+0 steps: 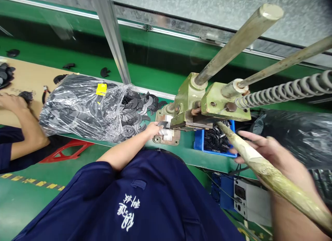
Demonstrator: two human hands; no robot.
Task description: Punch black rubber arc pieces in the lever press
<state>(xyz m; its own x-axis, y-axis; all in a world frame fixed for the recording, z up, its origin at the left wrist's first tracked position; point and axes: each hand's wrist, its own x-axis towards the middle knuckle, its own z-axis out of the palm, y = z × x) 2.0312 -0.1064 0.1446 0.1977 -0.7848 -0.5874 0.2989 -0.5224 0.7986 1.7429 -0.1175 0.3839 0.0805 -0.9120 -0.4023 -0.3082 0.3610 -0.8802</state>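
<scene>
A green manual press [188, 101] stands on the bench with its base plate [175, 140] below the head. At the base's left side my left hand [152, 129] pinches a dark curved plastic piece [163, 124], its end close to the press head. The long, wrapped press lever [269, 175] slants down to the right. Beside and partly behind that lever is my right hand [282, 159], blurred, its fingers stretched out and spread rather than wrapped round it. Loose dark curved pieces [132, 113] lie heaped to the left of the base.
A clear plastic bag [77, 108] of dark pieces lies left. A blue bin [199, 140] holding small black parts sits right of the press, near a black bag [298, 133]. Another person's hand [12, 102] rests at far left. A metal post [111, 33] rises behind.
</scene>
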